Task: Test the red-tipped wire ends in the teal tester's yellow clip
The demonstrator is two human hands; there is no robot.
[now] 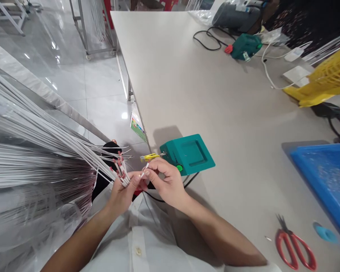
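My left hand (124, 190) is closed around a bundle of thin white wires (73, 149) with red-tipped ends, fanning in from a large sheaf at the left. My right hand (166, 181) pinches a single white wire end (145, 170) just beside the bundle. Right above my fingers a yellow-handled tool tip (151, 156) sticks out of a small teal box (188, 154) with a green button, standing at the table's near edge. A black cable runs from the box under my right hand.
Red scissors (296, 247) lie at the near right beside a blue tray (325, 181) and a small blue piece (324, 232). Farther back are a yellow basket (327, 77), a second teal device (245, 46), black and white cables, and a white power strip (297, 75). Tiled floor lies left of the beige table (204, 87).
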